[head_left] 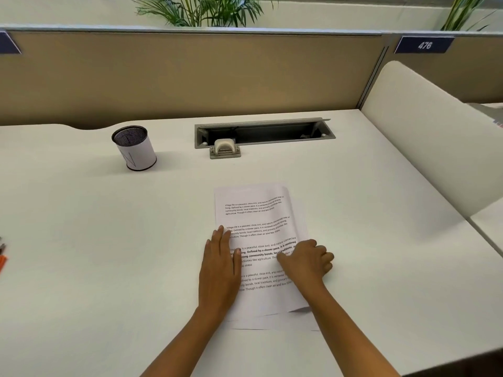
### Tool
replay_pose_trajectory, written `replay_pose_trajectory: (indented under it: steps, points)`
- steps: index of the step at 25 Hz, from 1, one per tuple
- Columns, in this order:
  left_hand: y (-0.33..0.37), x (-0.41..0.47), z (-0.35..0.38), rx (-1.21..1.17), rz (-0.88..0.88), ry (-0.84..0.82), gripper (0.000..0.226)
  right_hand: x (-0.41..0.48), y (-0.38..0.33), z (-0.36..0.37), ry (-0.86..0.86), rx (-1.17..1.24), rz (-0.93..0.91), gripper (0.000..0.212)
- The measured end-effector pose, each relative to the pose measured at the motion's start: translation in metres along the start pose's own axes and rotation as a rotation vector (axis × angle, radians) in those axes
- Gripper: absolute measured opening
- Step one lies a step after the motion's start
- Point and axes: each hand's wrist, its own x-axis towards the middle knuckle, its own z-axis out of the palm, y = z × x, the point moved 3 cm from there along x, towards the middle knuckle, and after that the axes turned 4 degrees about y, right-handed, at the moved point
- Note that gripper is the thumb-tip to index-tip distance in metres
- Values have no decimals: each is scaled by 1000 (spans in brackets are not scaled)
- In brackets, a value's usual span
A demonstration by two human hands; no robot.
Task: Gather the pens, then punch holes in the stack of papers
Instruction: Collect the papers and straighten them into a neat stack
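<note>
A stack of printed papers point(255, 213) lies on the white desk point(109, 240) in front of me, its sheets slightly fanned at the near edge. My left hand point(219, 268) rests flat, fingers together, along the stack's left edge. My right hand point(307, 261) presses on the stack's right edge with fingers curled and the thumb on the page. A beige hole punch point(224, 149) sits beyond the papers, by the cable tray. Pens point(2, 255), orange among them, peek in at the far left edge, mostly cut off. A mesh pen cup point(134, 148) wrapped in white paper stands at the back left.
An open grey cable tray point(265, 133) is recessed in the desk behind the punch. A tan partition point(190, 74) closes the back, a white divider panel point(435, 137) the right side. Plants rise behind the partition.
</note>
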Motion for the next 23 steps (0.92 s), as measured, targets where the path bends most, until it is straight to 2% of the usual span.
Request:
replay_pose_trajectory:
  steps: [4, 7, 11, 15, 17, 19, 23]
  points:
    - [-3, -5, -5, -6, -20, 15, 46, -11, -9, -1, 26, 15, 31, 61]
    - [-3, -5, -6, -17, -31, 15, 46, -15, -16, -2, 23, 58, 14, 71]
    - [-4, -5, -5, -18, -36, 18, 45, -5, -18, -7, -54, 133, 66, 84]
    - [-3, -4, -4, 8, -17, 32, 41, 5, -17, -8, -163, 207, 96, 81]
    - [-3, -5, -4, 15, -5, 35, 40, 8, -21, -8, -269, 334, 53, 79]
    - [-3, -4, -4, 26, 6, 41, 40, 7, -26, -6, -396, 567, 20, 74]
    - [-4, -4, -5, -4, -2, 51, 39, 4, -24, -10, -443, 886, 23, 46]
